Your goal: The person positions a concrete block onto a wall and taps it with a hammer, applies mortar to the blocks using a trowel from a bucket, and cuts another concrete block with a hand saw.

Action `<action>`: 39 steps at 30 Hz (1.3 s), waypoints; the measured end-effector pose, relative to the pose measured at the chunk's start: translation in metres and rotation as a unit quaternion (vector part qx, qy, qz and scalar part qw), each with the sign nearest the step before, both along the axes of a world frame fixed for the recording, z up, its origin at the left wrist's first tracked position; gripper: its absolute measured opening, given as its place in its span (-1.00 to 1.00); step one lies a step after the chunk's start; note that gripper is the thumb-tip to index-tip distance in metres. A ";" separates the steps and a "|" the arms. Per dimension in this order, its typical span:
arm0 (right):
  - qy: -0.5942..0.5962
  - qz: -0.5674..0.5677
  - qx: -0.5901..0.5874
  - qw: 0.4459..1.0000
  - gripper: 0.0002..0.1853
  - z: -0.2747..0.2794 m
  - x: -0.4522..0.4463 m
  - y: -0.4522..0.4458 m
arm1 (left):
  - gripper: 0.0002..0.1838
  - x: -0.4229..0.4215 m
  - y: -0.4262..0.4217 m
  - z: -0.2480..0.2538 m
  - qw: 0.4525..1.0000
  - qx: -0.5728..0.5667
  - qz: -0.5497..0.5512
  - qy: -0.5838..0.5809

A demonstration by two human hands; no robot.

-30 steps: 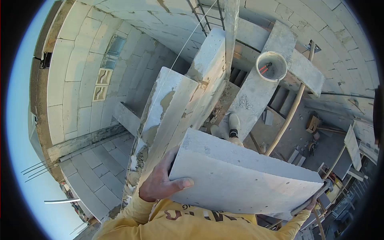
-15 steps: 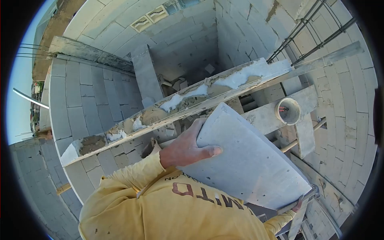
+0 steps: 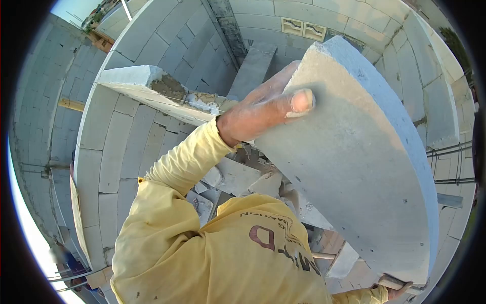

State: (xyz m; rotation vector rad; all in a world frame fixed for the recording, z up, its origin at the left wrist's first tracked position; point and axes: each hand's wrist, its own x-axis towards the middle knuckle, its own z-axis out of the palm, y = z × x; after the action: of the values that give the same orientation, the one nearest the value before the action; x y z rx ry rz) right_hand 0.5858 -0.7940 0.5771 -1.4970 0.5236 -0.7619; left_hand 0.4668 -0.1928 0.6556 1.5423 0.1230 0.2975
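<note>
A large pale grey aerated concrete block (image 3: 349, 157) is held up in front of my chest, tilted, its broad pitted face toward me. My left hand (image 3: 266, 109) grips its upper left edge, thumb on the face and fingers behind. Low at the right, my right hand (image 3: 400, 290) is at the block's bottom corner, its fingers partly hidden. A short greyish bar-like piece (image 3: 397, 283) sits between that hand and the corner; its kind is unclear. Behind my left wrist runs a low block wall (image 3: 147, 96) with rough mortar (image 3: 169, 87) on top.
Broken block pieces (image 3: 243, 177) lie below, beside my left sleeve. A plank (image 3: 253, 68) leans inside the far room. Vent blocks (image 3: 304, 29) are set in the back wall. Steel rebar (image 3: 453, 152) projects at the right. A wooden pole (image 3: 324, 256) shows under the block.
The block has been raised closer to the camera and turned steeper, with both hands still on it. My view has swung, shifting the mortared wall to the upper left; the bucket is out of sight.
</note>
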 end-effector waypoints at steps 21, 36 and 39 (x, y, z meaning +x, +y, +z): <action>-0.059 0.401 0.231 0.884 -0.30 -0.036 0.138 0.292 | -0.61 -0.095 0.243 -0.050 0.861 0.088 0.455 -0.209; 0.031 0.608 0.164 0.776 -0.32 -0.072 0.133 0.256 | -0.47 -0.129 0.264 -0.102 0.956 -0.165 0.238 -0.042; 0.047 0.624 0.161 0.764 -0.32 -0.081 0.133 0.254 | -0.49 -0.131 0.266 -0.108 0.967 -0.137 0.213 -0.043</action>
State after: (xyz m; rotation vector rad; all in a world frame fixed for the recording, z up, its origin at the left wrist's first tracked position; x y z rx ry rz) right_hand 0.7190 -0.5400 0.4959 -1.1982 -0.3228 0.4530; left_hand 0.3361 0.0733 0.5474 1.2163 0.4126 0.6590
